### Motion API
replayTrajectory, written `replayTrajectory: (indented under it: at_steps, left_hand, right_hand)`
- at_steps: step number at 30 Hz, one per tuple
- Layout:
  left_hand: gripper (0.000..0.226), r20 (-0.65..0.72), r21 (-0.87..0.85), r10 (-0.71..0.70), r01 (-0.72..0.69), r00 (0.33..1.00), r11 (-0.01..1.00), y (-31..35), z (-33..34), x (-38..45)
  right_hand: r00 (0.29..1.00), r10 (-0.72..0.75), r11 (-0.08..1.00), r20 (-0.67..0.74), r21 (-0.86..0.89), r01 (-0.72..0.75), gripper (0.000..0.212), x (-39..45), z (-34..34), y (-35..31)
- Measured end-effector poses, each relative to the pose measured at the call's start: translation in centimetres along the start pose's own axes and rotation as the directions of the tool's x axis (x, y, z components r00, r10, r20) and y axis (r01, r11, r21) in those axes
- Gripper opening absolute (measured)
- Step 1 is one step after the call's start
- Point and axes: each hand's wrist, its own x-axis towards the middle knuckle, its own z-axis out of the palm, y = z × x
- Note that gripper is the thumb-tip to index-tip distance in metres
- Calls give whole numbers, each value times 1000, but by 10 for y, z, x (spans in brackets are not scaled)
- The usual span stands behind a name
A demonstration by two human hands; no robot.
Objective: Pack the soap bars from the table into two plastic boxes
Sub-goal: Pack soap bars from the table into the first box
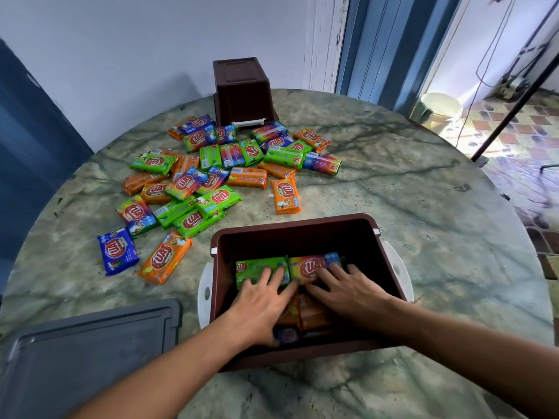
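Note:
A brown plastic box (384, 261) stands near the table's front, with several wrapped soap bars inside. Both my hands are in it. My left hand (263, 297) lies flat with spread fingers on a green soap bar (257, 267). My right hand (348, 291) lies flat on a rainbow-coloured soap bar (308, 266). Orange bars (311, 313) and a blue bar (287, 335) lie under my hands. A heap of loose soap bars (211, 176) in green, orange, blue and rainbow wrappers covers the table's far left. A second brown box (242, 92) stands upside down at the back.
A grey plastic lid (90, 352) lies at the front left of the round marbled table (423, 192). White handles (205, 294) stick out at the near box's sides. A wall is behind; an open doorway with a white bucket (438, 107) is at the right.

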Motion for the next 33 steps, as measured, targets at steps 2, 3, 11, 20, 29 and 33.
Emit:
replayTrajectory:
  at_steps: [2,3,11,20,29,33]
  left_hand:
    - [124,15,-8,-53,53,998,999,5,-2,2]
    - [125,11,-9,-66,66,998,998,6,-2,3]
    - [113,-46,15,-69,69,997,997,5,0,11]
    - [118,5,134,-82,80,997,988,-5,9,8]
    - [125,-18,83,-107,108,994,991,-4,8,13]
    - [118,-36,71,-115,117,993,991,-4,7,14]
  right_hand:
    - [996,77,995,-45,-55,-80,57,7,11,-1]
    - [995,83,995,-46,-54,-86,64,10,14,-2]
    - [999,-2,993,44,115,-4,94,17,-2,9]
    - [992,88,989,86,108,-97,93,23,-6,-4]
    - [989,68,969,132,227,-97,109,19,-7,8]
    - [986,161,949,46,268,-167,87,24,-10,-7]
